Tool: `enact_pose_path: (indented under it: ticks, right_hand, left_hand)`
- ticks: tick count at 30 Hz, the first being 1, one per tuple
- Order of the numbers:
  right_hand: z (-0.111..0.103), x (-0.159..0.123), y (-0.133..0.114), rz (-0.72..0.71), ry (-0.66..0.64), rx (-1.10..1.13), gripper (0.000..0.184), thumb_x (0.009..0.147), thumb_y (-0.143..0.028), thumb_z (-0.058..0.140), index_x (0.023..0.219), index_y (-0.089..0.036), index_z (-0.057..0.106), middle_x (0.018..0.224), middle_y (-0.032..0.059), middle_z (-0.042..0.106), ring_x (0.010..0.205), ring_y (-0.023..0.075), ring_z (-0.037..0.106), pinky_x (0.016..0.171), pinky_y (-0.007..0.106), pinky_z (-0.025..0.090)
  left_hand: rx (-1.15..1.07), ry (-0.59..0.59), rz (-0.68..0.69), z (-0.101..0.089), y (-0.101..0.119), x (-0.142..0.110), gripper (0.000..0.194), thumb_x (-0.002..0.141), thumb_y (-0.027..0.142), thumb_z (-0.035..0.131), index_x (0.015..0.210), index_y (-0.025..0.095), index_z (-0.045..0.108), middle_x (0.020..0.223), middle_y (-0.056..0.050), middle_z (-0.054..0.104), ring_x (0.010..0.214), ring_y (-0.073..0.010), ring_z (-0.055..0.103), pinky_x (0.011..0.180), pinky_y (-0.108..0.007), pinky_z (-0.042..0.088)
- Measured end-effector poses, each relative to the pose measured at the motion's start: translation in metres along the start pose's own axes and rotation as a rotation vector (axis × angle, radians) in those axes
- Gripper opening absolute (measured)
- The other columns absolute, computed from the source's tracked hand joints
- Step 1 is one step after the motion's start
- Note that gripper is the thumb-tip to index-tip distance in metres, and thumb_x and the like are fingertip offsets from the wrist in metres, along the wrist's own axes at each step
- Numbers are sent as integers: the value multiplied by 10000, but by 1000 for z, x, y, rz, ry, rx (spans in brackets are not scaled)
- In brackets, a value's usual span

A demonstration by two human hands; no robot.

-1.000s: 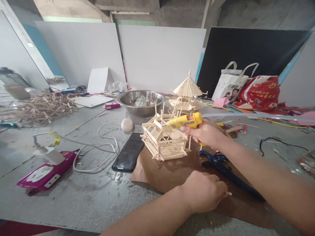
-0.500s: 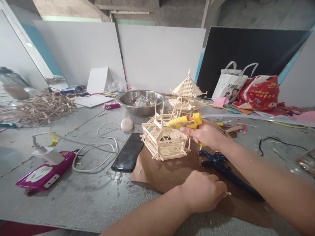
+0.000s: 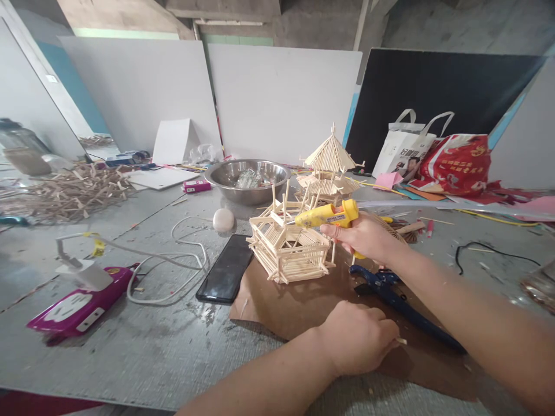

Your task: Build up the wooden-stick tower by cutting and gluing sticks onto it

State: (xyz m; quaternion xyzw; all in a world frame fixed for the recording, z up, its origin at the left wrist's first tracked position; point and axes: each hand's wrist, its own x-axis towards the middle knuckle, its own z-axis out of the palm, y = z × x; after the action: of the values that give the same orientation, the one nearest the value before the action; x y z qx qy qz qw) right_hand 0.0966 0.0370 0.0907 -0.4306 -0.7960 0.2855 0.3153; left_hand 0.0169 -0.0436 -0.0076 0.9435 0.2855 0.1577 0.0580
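My right hand [image 3: 366,237] grips a yellow glue gun [image 3: 323,216] and points its nozzle at the top of a hexagonal model of thin wooden sticks [image 3: 288,245]. That model stands on a brown sheet of card [image 3: 303,300]. My left hand [image 3: 358,338] rests closed on the card near the front, pinching a short wooden stick whose tip pokes out to the right. A finished stick pavilion with a pointed roof [image 3: 329,162] stands behind the glue gun.
Blue-handled pliers [image 3: 390,289] lie on the card right of the model. A black phone [image 3: 225,268], a white cable [image 3: 173,260] and a magenta power strip [image 3: 82,303] lie to the left. Behind are a steel bowl [image 3: 247,176], a stick pile [image 3: 69,190] and bags [image 3: 451,159].
The glue gun's nozzle has shifted very slightly over the model's top. My left hand has stayed where it was.
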Motion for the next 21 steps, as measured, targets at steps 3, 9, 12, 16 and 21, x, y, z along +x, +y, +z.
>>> enact_pose_path:
  ticks: [3, 9, 12, 16, 21]
  right_hand:
    - [-1, 0, 0, -4, 5, -3, 240, 718, -430, 560, 807, -217, 626, 500, -26, 515, 480, 118, 474, 459, 250, 368]
    - [-3, -2, 5, -23, 16, 9, 229, 721, -427, 557, 767, -210, 613, 527, -21, 521, 478, 111, 462, 436, 238, 357]
    - [-4, -3, 10, -13, 22, 2, 237, 721, -432, 552, 752, -205, 610, 516, -28, 515, 459, 103, 448, 439, 235, 352]
    - [-5, -3, 15, -2, 23, -8, 245, 716, -432, 553, 706, -190, 588, 505, -37, 507, 430, 87, 429, 441, 228, 351]
    - [-6, -4, 18, 44, 17, 7, 263, 717, -445, 546, 678, -186, 571, 507, -37, 508, 386, 73, 409, 425, 229, 349]
  left_hand:
    - [-1, 6, 0, 1, 0, 0, 241, 846, 344, 394, 792, 187, 570, 727, -14, 626, 637, -141, 597, 518, -230, 439]
    - [-3, 7, -7, 1, 0, 0, 223, 842, 339, 409, 789, 188, 564, 728, -5, 628, 635, -140, 592, 524, -229, 438]
    - [2, 6, -6, 2, 0, 0, 218, 840, 333, 414, 784, 185, 565, 726, -5, 627, 637, -140, 591, 526, -230, 439]
    - [0, 12, -9, 2, 0, 0, 219, 839, 337, 413, 798, 190, 571, 728, -2, 627, 641, -143, 590, 533, -230, 440]
    - [0, -3, -13, 1, 0, 0, 214, 839, 329, 415, 802, 187, 572, 736, -9, 628, 646, -143, 588, 541, -234, 443]
